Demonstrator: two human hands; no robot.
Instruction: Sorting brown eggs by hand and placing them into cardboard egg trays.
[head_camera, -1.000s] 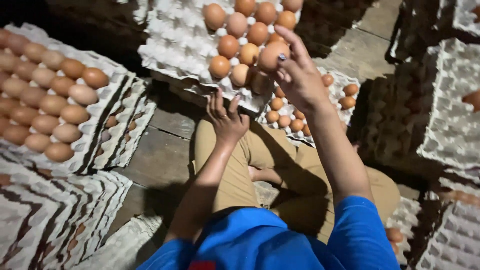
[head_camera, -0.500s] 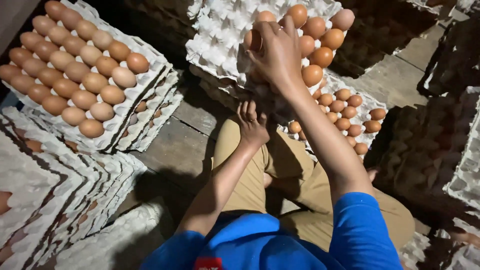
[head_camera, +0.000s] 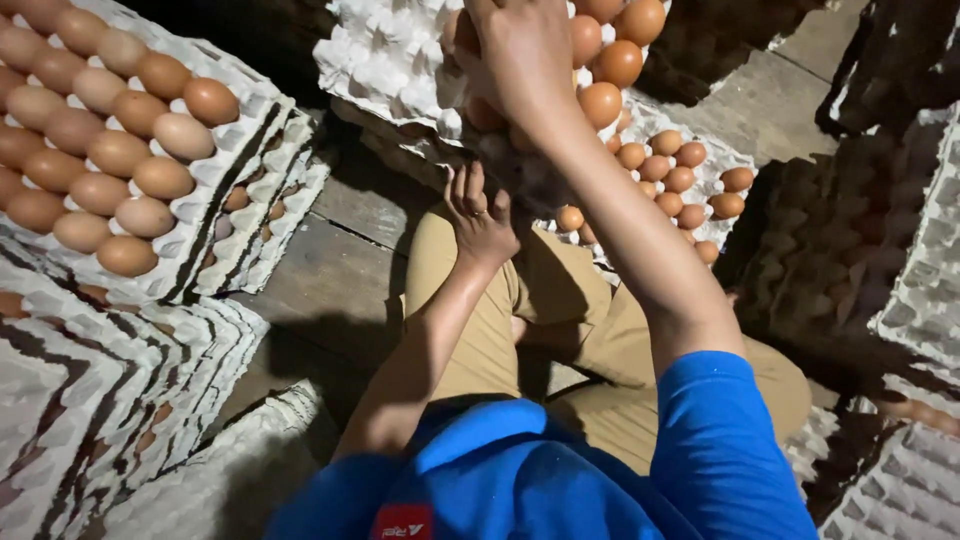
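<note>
I sit with a grey pulp egg tray raised in front of me, partly filled with brown eggs. My right hand lies palm down on the tray, its fingers curled over a brown egg that peeks out at its left side. Under the tray's near edge, my left hand reaches up with its fingers spread against the underside, propping it. Below the raised tray, another tray on the floor holds several smaller brown eggs.
A full tray of brown eggs tops a stack at the left. Stacks of empty trays stand at the lower left and the right. Wooden floor planks show beside my tan trousers.
My right hand, which held one egg above the tray's edge, has come down flat among the eggs. The view has shifted right and nearer. My left hand stays under the tray.
</note>
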